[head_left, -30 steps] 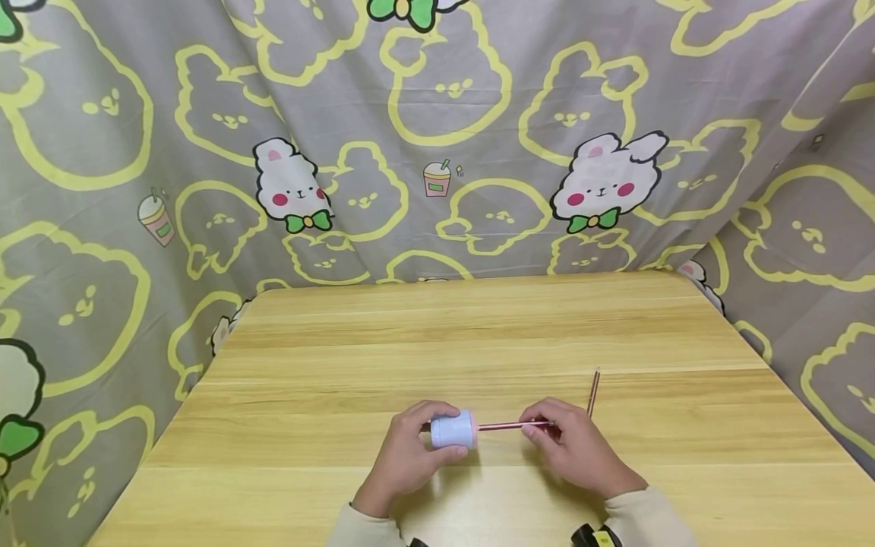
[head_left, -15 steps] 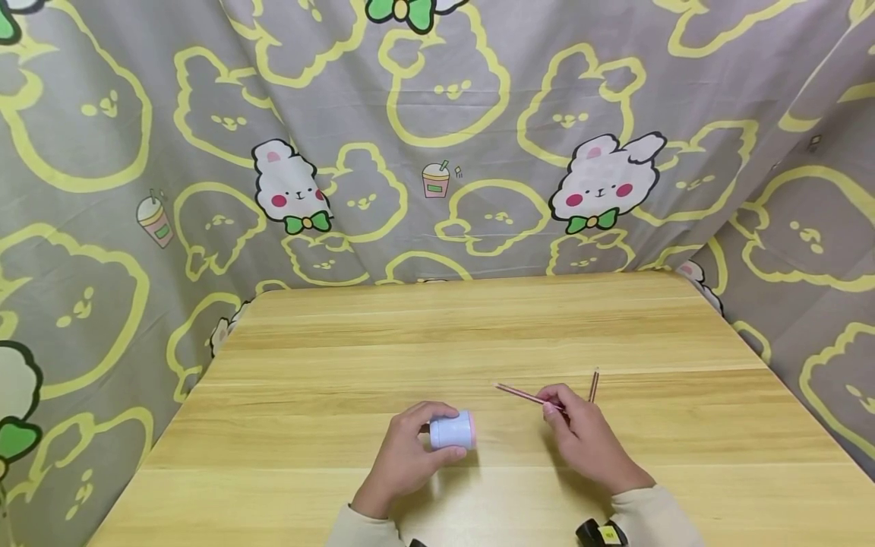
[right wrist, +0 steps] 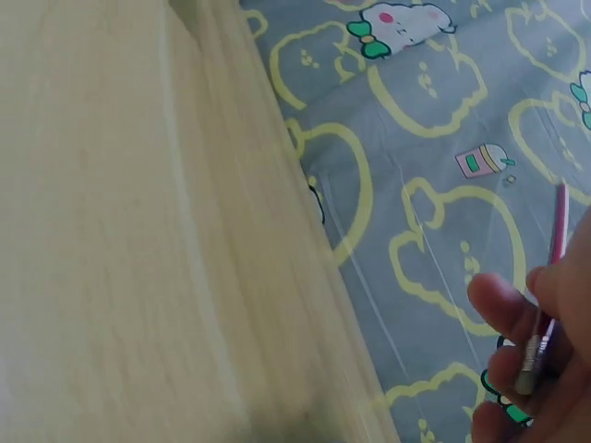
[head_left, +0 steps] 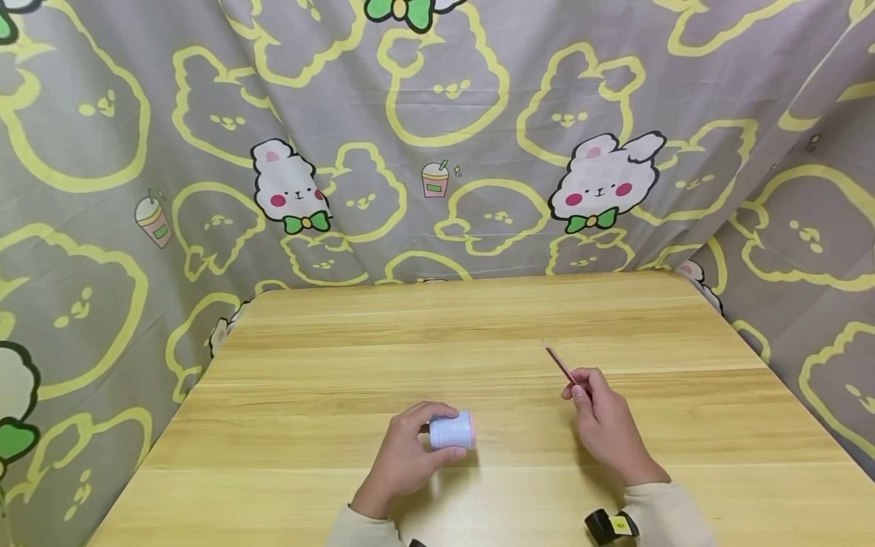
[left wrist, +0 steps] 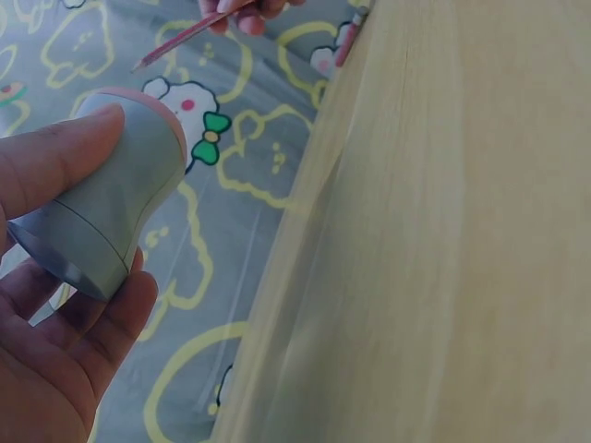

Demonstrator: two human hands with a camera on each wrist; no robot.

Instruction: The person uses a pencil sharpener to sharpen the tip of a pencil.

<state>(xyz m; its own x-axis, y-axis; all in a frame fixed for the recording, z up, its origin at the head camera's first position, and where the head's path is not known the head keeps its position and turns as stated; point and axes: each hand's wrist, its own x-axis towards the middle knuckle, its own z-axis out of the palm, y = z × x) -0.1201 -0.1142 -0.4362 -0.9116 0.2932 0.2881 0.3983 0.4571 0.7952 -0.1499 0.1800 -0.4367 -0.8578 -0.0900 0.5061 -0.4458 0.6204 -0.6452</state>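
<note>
L hand (head_left: 403, 456) grips sharpener (head_left: 453, 431) (R: pencil (head_left: 562, 366)).

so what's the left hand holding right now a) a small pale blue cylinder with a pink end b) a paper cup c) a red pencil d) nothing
a: the left hand has its fingers curled round the small pale blue cylinder, while the red pencil is in the right hand.

Wood, plastic, cloth: what I see from my station.

I read the table (head_left: 478, 334) as pale wood-grain, smooth with a soft sheen. The sharpener (head_left: 453, 431) in my left hand (head_left: 403, 460) looks like matt, smooth plastic, pale blue with a pink rim. The pencil (head_left: 562, 367) in my right hand (head_left: 604, 425) has a glossy pink-red coat and a metal ferrule. The backdrop (head_left: 478, 152) is printed cloth, matt and creased.
</note>
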